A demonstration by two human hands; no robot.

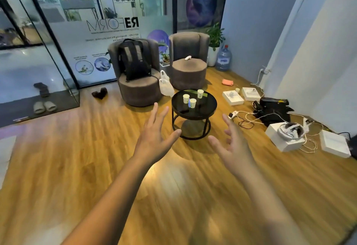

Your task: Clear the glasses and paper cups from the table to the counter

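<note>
Two bare forearms are showing, ending in the left grip [154, 140] and right grip [234, 148]; the person is wearing no sleeves, rings, watch or gloves here.

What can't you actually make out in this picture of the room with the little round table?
- Paper cups on the black round table, head view: too small and far off to tell whether they hold anything.
- Counter and glasses: none in view.
- Green flat item at the table's far rim: too small to identify.
- Right hand: its fingers are motion-blurred.
- White object on the right armchair: too small to name.
</note>
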